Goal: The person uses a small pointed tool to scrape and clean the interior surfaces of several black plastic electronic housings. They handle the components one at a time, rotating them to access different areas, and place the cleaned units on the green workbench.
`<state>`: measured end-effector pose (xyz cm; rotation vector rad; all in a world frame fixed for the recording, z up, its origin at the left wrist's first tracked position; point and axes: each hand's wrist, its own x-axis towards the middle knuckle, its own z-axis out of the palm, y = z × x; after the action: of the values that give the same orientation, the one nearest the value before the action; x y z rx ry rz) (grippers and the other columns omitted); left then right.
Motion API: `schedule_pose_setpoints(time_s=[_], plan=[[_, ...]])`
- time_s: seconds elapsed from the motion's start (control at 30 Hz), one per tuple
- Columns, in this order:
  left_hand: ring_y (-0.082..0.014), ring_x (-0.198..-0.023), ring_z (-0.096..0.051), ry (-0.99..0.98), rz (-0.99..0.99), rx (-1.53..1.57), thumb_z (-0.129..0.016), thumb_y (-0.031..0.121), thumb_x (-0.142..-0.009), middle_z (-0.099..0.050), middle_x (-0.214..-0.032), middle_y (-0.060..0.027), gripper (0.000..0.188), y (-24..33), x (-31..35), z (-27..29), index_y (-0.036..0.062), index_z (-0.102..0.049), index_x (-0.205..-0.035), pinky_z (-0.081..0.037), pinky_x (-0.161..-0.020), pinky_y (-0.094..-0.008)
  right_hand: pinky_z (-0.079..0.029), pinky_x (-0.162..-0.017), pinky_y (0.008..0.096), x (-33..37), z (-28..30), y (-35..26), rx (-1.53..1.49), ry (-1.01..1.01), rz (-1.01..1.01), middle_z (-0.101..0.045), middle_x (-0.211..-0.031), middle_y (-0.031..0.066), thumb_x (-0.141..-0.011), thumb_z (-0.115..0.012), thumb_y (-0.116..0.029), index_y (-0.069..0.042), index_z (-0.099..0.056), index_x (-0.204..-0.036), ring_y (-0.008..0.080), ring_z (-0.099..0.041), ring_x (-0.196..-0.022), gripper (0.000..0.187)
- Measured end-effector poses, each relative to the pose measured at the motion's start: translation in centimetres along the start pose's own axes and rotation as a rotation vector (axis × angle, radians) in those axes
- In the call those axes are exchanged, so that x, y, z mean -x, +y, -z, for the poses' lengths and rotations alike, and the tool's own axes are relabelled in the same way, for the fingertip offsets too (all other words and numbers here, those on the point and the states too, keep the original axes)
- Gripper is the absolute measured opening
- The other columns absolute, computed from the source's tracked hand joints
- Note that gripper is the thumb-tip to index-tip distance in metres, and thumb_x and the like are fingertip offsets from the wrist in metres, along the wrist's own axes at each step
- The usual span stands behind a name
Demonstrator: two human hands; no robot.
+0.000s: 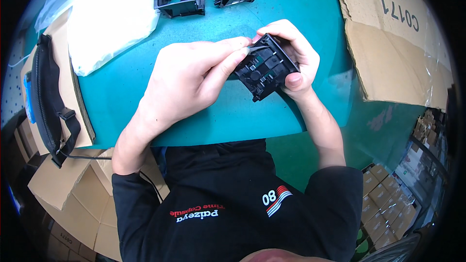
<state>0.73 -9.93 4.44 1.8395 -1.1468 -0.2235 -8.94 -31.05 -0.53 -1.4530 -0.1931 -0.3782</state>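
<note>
A black plastic housing [262, 72] with open cutouts and small clips hangs tilted over the table. My right hand [302, 56] grips it from the right side, with the thumb on the near right corner and the fingers behind the far edge. My left hand [194, 70] is closed in a pinch at the housing's upper left edge. From those fingertips a thin greyish sliver [258, 48] reaches onto the housing; its kind is too small to tell. Part of the housing's back is hidden by my right hand.
More black housings [182, 7] stand at the far edge of the green table [233, 126]. A white plastic bag [114, 17] lies far left, near a black strap pouch [48, 92] on cardboard. A large cardboard box [388, 43] stands at right. An open carton [92, 194] is below left.
</note>
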Motion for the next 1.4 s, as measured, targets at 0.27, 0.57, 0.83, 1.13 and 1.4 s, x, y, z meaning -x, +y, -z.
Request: schedule_pose_setpoints(time_s=[0.27, 0.57, 0.83, 1.13, 1.4], plan=[[-0.0224, -0.072, -0.071, 0.0, 0.102, -0.148, -0.068, 0.003, -0.097, -0.075, -0.091, -0.0146, 0.02, 1.9, -0.3, 2.0, -0.0008, -0.076, -0.115, -0.054, -0.066, -0.0291, -0.053, -0.099, 0.0404, -0.5, 1.1, 0.9, 0.034, -0.023, 0.178, -0.06, -0.119, 0.0182, -0.07, -0.092, -0.061, 0.013, -0.057, -0.13, 0.0277, -0.062, -0.113, 0.101], [-0.0203, -0.05, -0.05, 0.016, 0.09, -0.309, -0.078, 0.007, -0.09, -0.05, -0.067, -0.0067, 0.012, 5.0, 0.8, 2.2, 0.0058, -0.075, -0.102, -0.038, -0.047, -0.033, -0.061, -0.087, 0.045, -1.2, 1.4, 0.2, 0.549, -0.079, 0.587, -0.058, -0.115, 0.0189, -0.067, -0.088, -0.068, 0.005, -0.052, -0.125, 0.0309, -0.066, -0.102, 0.1], [-0.0214, -0.049, -0.05, -0.016, 0.111, -0.329, -0.077, 0.009, -0.091, -0.05, -0.066, -0.0063, 0.008, 5.2, 0.7, 2.2, 0.0065, -0.075, -0.099, -0.038, -0.047, -0.0335, -0.062, -0.083, 0.0435, -1.4, 1.4, 0.1, 0.629, -0.107, 0.636, -0.062, -0.109, 0.0178, -0.067, -0.089, -0.067, 0.003, -0.054, -0.122, 0.0294, -0.067, -0.1, 0.096], [-0.0214, -0.049, -0.051, -0.017, 0.135, -0.33, -0.077, 0.01, -0.092, -0.05, -0.065, -0.006, 0.004, 5.2, 0.7, 2.3, 0.0077, -0.075, -0.095, -0.038, -0.047, -0.0336, -0.063, -0.082, 0.0441, -1.4, 1.4, -0.1, 0.641, -0.114, 0.645, -0.064, -0.107, 0.019, -0.067, -0.09, -0.067, 0.004, -0.054, -0.12, 0.0304, -0.068, -0.096, 0.096], [-0.0224, -0.05, -0.052, -0.047, 0.147, -0.339, -0.077, 0.009, -0.092, -0.051, -0.065, -0.0059, 0.004, 5.2, 0.7, 2.4, 0.0082, -0.076, -0.096, -0.039, -0.047, -0.0342, -0.06, -0.082, 0.04, -1.3, 1.3, 0.1, 0.595, -0.102, 0.646, -0.065, -0.11, 0.016, -0.062, -0.094, -0.062, 0.0, -0.058, -0.121, 0.03, -0.069, -0.098, 0.093]])
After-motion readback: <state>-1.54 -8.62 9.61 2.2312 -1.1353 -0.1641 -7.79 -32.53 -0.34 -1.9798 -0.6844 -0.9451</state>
